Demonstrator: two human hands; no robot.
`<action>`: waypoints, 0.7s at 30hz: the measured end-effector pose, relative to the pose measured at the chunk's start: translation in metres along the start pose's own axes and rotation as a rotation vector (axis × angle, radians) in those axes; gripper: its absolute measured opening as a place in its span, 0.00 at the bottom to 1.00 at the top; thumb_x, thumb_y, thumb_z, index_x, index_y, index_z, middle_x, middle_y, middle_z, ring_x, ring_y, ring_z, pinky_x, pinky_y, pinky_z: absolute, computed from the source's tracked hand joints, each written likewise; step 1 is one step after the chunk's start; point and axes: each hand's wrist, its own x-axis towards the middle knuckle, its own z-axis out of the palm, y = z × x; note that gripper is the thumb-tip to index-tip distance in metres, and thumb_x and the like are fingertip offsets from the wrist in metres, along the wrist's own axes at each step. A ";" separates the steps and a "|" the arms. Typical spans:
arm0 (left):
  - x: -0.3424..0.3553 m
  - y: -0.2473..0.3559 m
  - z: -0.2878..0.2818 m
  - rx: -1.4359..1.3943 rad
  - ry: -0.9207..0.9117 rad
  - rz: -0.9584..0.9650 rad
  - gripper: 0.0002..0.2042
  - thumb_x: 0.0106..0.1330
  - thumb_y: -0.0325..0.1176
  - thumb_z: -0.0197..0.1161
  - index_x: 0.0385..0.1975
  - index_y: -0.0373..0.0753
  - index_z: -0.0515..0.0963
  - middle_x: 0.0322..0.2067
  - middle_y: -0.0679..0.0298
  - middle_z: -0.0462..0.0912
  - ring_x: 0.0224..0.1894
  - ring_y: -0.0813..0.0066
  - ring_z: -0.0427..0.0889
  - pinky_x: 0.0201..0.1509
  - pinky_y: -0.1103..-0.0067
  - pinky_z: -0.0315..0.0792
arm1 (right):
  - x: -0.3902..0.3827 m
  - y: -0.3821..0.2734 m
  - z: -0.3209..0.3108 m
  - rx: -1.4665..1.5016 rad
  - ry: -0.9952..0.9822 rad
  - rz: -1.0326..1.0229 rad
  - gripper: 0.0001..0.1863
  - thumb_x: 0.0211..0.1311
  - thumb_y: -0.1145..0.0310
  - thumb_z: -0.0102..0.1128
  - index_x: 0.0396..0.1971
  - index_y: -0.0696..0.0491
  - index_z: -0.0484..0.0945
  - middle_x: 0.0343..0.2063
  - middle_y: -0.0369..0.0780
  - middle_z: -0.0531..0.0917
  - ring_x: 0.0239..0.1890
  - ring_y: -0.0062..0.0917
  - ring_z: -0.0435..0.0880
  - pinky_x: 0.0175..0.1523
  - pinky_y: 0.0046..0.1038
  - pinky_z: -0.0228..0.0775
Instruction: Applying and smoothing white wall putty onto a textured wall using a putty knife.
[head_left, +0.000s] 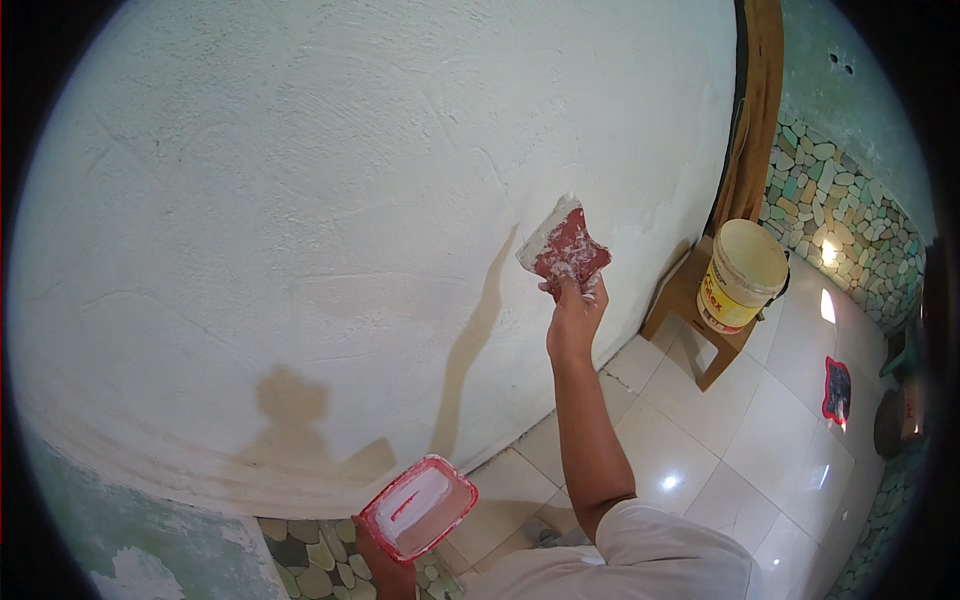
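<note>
My right hand (576, 318) is raised in front of a white, roughly plastered wall (320, 180). It grips a red putty spreader (574, 244) by its lower part, with white putty smeared over the blade and on my fingers. Whether the blade's edge touches the wall I cannot tell. Low at the left, my left hand (388, 570) is closed on the side of a red rectangular tray (474, 505). White putty coats the tray's inside, and a red streak shows through it. The fingers under the tray are hidden.
To the right, a white and yellow bucket (738, 285) stands on a small wooden stool (683, 300) close to the wall. A wooden post (757, 110) borders the wall. Glossy tiles (665, 440) cover the floor, where a dark red-edged object (836, 390) lies.
</note>
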 end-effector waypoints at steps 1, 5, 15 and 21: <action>0.000 0.002 -0.005 0.002 -0.009 0.002 0.31 0.71 0.60 0.40 0.56 0.37 0.68 0.53 0.56 0.75 0.57 0.59 0.74 0.62 0.62 0.67 | -0.003 0.004 0.002 0.002 0.004 -0.008 0.12 0.62 0.81 0.48 0.45 0.61 0.73 0.38 0.40 0.81 0.37 0.23 0.80 0.40 0.29 0.77; -0.004 0.014 -0.025 -0.017 -0.018 0.018 0.31 0.71 0.61 0.39 0.56 0.38 0.68 0.53 0.57 0.75 0.57 0.60 0.74 0.62 0.63 0.67 | -0.020 0.015 0.008 0.179 0.068 0.078 0.14 0.62 0.80 0.49 0.48 0.59 0.72 0.41 0.40 0.80 0.39 0.25 0.81 0.40 0.29 0.77; 0.014 0.008 -0.047 -0.064 -0.103 0.014 0.32 0.70 0.61 0.38 0.57 0.37 0.68 0.54 0.56 0.74 0.57 0.59 0.73 0.63 0.62 0.66 | -0.027 0.022 0.009 0.357 0.202 0.073 0.16 0.61 0.81 0.48 0.50 0.59 0.70 0.41 0.41 0.79 0.39 0.25 0.80 0.40 0.29 0.76; 0.025 -0.002 -0.070 -0.071 -0.132 -0.003 0.36 0.70 0.61 0.37 0.60 0.31 0.65 0.58 0.52 0.72 0.60 0.55 0.71 0.66 0.59 0.62 | -0.019 0.039 0.029 -0.092 0.199 -0.176 0.12 0.61 0.80 0.50 0.45 0.60 0.74 0.40 0.39 0.79 0.36 0.21 0.79 0.40 0.26 0.73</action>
